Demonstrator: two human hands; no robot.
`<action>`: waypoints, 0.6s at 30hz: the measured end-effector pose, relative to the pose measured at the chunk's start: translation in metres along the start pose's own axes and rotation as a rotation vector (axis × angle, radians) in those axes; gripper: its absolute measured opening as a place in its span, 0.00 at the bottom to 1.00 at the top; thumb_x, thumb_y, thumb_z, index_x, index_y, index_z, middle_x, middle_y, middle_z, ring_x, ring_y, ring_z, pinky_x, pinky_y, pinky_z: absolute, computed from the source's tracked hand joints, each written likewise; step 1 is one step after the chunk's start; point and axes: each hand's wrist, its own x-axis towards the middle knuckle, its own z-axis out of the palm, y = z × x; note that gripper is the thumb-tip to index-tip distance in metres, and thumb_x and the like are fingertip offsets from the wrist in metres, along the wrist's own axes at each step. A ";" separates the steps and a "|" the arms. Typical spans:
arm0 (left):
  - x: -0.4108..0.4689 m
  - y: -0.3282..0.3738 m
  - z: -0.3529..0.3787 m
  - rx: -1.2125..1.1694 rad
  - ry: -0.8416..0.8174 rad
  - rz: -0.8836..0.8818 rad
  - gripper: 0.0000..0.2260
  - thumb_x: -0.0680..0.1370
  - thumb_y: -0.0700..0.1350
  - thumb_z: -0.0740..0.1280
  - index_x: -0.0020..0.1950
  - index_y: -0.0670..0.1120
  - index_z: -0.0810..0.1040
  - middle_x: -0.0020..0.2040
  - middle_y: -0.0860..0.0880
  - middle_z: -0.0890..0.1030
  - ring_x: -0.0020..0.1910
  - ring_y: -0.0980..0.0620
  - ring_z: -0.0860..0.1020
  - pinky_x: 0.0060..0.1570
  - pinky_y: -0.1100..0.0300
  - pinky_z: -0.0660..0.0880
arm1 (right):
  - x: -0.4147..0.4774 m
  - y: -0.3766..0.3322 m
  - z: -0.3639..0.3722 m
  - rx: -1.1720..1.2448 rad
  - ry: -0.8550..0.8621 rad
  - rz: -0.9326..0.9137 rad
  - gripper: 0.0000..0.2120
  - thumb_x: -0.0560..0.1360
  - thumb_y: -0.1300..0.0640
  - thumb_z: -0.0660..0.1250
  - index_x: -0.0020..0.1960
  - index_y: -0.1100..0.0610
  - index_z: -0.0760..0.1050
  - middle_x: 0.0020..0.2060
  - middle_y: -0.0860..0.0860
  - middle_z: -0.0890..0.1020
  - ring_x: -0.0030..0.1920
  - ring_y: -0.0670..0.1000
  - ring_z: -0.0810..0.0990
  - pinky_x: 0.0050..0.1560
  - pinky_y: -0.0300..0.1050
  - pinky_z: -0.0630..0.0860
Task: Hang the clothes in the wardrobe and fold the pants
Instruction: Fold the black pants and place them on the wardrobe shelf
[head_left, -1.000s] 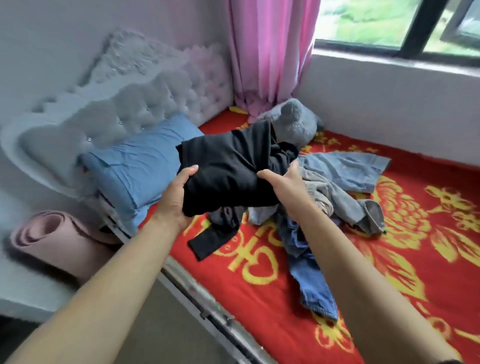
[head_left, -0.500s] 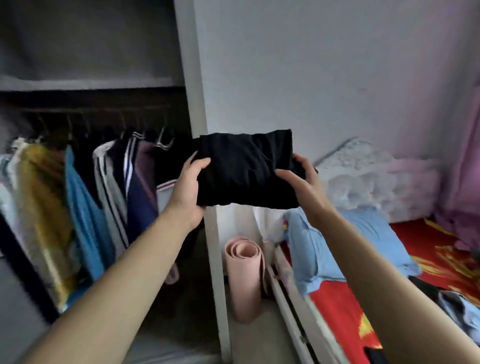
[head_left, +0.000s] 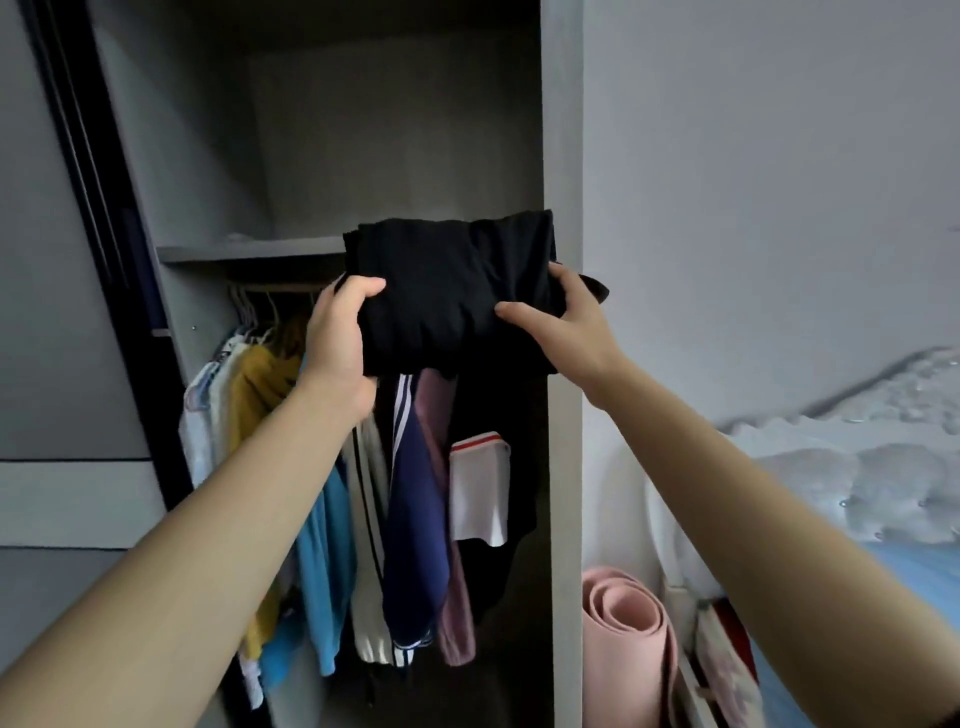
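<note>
The wardrobe (head_left: 563, 130) fills the frame's centre, hanging clothes (head_left: 415, 493) under its shelf (head_left: 249, 253). A rolled mat (head_left: 626, 649) stands lower right, the bed (head_left: 883, 493) beyond.

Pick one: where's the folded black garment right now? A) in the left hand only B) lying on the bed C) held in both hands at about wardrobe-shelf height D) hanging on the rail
C: the left hand and right hand each grip a side of the folded black garment, raised in front of the wardrobe shelf, above the hanging clothes.
</note>
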 end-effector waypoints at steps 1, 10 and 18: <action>0.014 0.000 -0.001 -0.004 0.003 0.015 0.29 0.65 0.50 0.73 0.66 0.46 0.78 0.59 0.44 0.83 0.57 0.43 0.82 0.55 0.47 0.79 | 0.015 0.001 0.004 -0.003 -0.006 -0.028 0.34 0.70 0.49 0.77 0.72 0.50 0.67 0.58 0.44 0.81 0.56 0.44 0.82 0.61 0.48 0.79; 0.145 0.012 0.009 -0.015 0.011 0.144 0.21 0.73 0.48 0.66 0.65 0.44 0.79 0.58 0.46 0.84 0.57 0.44 0.82 0.49 0.51 0.80 | 0.172 0.001 0.038 -0.067 -0.027 -0.197 0.35 0.70 0.48 0.75 0.73 0.49 0.66 0.58 0.42 0.80 0.55 0.42 0.82 0.62 0.48 0.79; 0.273 0.002 0.001 -0.014 -0.051 0.130 0.14 0.75 0.48 0.65 0.58 0.46 0.82 0.52 0.47 0.86 0.53 0.45 0.84 0.51 0.49 0.81 | 0.288 0.018 0.073 -0.139 0.014 -0.162 0.38 0.69 0.49 0.76 0.75 0.49 0.63 0.61 0.47 0.79 0.55 0.48 0.83 0.58 0.49 0.81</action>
